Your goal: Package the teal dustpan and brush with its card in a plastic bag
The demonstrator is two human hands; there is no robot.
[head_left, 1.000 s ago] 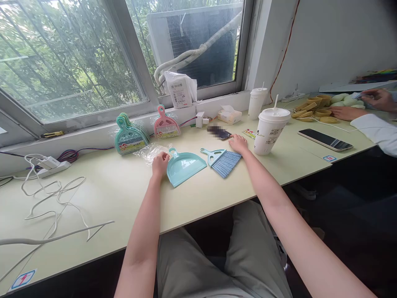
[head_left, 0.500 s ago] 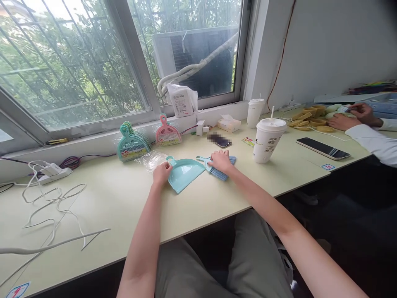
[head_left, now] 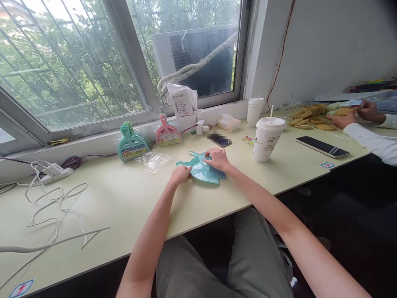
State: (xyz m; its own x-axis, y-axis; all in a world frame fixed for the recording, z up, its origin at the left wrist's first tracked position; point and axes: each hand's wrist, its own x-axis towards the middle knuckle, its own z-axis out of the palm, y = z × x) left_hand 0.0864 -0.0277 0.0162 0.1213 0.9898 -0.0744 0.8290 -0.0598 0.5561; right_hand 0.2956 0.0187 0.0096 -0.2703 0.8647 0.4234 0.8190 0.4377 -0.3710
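Observation:
A small teal dustpan [head_left: 200, 172] lies on the pale green table [head_left: 124, 207] in front of me. My left hand [head_left: 180, 175] grips its handle end on the left. My right hand [head_left: 218, 159] holds a small blue-bristled brush [head_left: 217, 171] over the pan, its teal handle pointing up and left. The brush overlaps the pan; whether it rests inside I cannot tell.
Packaged teal dustpan sets [head_left: 133, 142] and a pink one [head_left: 168, 132] lean on the window sill, with clear wrapping [head_left: 154, 159] before them. A lidded cup [head_left: 267, 133], a second cup [head_left: 255, 111], two phones [head_left: 220, 140] [head_left: 322, 147], loose white cables [head_left: 52, 203] and another person's hands [head_left: 350, 114] at right.
My right hand took the brush from the table and brought it left onto the dustpan. My left hand turned the pan and shifted it right, towards the middle.

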